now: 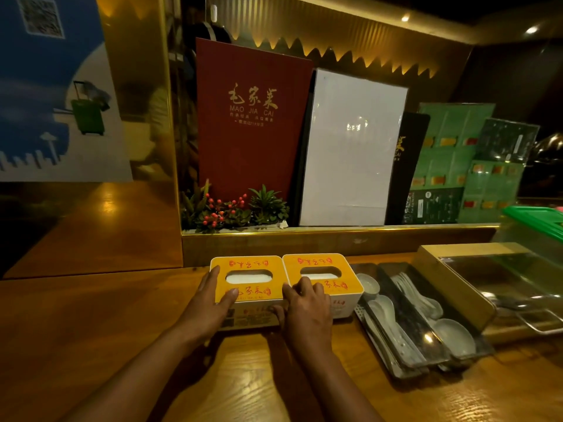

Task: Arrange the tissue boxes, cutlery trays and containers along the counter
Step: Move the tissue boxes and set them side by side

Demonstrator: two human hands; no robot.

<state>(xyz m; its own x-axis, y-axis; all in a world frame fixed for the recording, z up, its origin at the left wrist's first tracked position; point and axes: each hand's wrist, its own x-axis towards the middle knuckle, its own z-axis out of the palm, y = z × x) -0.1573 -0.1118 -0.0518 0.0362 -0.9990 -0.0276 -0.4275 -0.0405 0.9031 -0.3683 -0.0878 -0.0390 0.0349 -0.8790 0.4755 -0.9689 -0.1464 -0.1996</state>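
My left hand (210, 303) and right hand (304, 306) lie flat, fingers open, on two light, stiff yellow-topped plastic tissue boxes (246, 280); I'd push at the sides.

Two tissue boxes, the left one (248, 277) and the right one (323, 274), near the back edge of the wood-grained amber counter (91, 345), have orange-yellow tops with red characters and white sides. Pale white spoons (420, 300) lie in dark cutlery trays (408, 324) toward the right edge. Behind stand a dark red menu (253, 123) with gold lettering, a white board (350, 150) and green cards (451, 166). A container lid (536, 219) is bright green.
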